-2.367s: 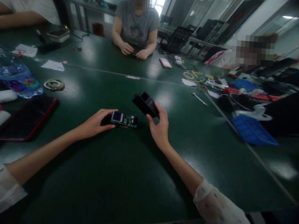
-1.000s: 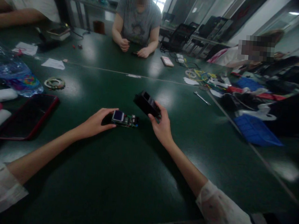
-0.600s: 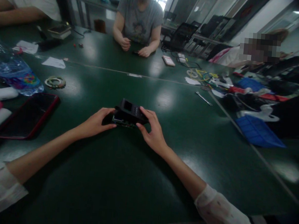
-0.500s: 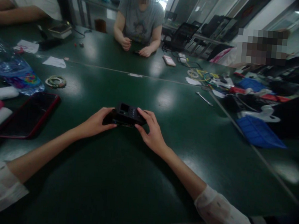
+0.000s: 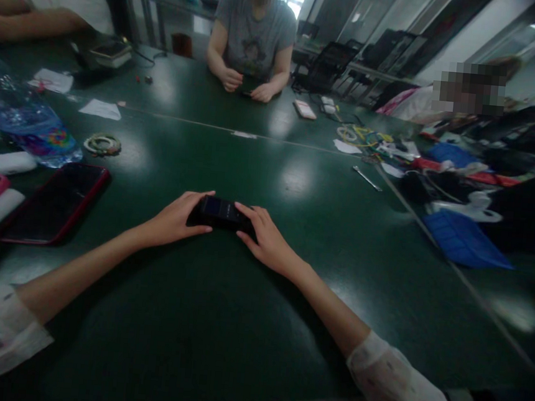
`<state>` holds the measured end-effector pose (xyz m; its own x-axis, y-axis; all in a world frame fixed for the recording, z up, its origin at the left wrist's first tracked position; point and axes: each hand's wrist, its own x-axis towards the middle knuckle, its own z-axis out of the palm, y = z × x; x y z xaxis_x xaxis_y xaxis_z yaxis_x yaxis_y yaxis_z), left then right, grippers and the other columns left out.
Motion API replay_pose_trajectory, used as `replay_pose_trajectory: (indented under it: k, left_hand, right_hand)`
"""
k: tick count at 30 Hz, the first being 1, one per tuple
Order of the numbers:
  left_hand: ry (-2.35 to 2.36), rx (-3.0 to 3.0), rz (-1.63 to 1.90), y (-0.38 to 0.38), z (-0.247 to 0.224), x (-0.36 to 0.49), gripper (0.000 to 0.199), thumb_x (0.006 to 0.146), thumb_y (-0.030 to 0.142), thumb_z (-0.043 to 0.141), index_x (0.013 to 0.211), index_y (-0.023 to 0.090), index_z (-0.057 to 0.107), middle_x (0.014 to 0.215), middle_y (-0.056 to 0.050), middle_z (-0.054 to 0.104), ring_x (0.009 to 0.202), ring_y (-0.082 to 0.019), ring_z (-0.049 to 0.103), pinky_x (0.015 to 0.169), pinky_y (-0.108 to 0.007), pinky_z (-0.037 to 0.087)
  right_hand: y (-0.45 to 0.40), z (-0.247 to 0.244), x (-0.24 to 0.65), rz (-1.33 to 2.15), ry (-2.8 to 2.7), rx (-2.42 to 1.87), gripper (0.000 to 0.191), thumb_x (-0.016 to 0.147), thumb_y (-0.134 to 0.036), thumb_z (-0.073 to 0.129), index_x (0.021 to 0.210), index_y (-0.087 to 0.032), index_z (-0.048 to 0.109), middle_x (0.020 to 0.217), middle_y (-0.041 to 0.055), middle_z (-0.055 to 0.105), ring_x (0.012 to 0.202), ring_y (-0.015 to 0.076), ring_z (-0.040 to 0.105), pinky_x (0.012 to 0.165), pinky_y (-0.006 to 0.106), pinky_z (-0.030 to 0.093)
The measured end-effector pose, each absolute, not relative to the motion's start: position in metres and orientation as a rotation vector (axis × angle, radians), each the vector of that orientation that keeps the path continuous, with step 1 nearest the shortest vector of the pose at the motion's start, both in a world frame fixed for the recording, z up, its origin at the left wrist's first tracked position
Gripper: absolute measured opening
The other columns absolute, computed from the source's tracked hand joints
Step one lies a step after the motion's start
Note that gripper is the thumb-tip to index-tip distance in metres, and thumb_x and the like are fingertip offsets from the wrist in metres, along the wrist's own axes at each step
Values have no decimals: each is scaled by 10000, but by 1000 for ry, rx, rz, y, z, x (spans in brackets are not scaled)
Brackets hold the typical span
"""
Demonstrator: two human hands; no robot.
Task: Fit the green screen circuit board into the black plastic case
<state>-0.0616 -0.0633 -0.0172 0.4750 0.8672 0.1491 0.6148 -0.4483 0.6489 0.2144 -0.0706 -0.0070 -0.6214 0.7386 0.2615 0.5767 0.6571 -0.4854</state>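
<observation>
A black box-shaped device (image 5: 221, 211) with a small dark screen and small markings on its top lies near the middle of the green table (image 5: 210, 320). My left hand (image 5: 176, 219) grips its left end, thumb on the near side and fingers round the far side. At the right end, my right hand (image 5: 268, 239) is closed round it. The right index finger rests on top, and the thumb is at the near edge. My fingers hide both ends of the device, and its underside is out of sight.
Left of my arm lie a red-edged phone (image 5: 56, 204), a white case (image 5: 11, 162), a plastic bottle (image 5: 43, 134) and bracelets (image 5: 102, 145). A wrench (image 5: 367, 178), cables (image 5: 360, 135) and a blue tray (image 5: 467, 240) are to the right. A person (image 5: 253, 37) sits opposite.
The device's top has come down and now looks flatter; the gap along its near side no longer shows. Both hands still hold its ends, the right one slightly lower.
</observation>
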Motion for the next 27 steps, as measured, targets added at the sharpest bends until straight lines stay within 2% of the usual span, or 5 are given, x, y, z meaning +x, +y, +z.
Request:
replay_pose_trajectory:
  k: [11,21,27]
  left_hand:
    - [1195,2223,681,-62,-19,-62,746,853,518,653,1478,264,335,1462,-113,444,1299,-322,458,1066,-523,407]
    - [1204,2222,654,-63,-15,-61,747,861,520,644,1487,273,318,1455,-110,446,1289,-325,464,1053,-513,418]
    - [1195,2210,664,-63,-15,-61,755,854,510,654,1490,266,327,1431,-111,472,1282,-327,463,1047,-515,417]
  right_hand:
    - [-71,-8,215,503,-2425,-1027,650,938,-246,528,1507,-335,228,1303,98,491,1184,263,485,1025,548,466]
    - [-71,-3,216,644,-2340,-1012,636,895,-228,622,1455,-319,333,1328,94,454,1202,241,508,1006,473,499]
    - [-72,-4,215,646,-2315,-1025,588,907,-247,612,1432,-337,362,1313,83,484,1183,251,532,975,501,517]
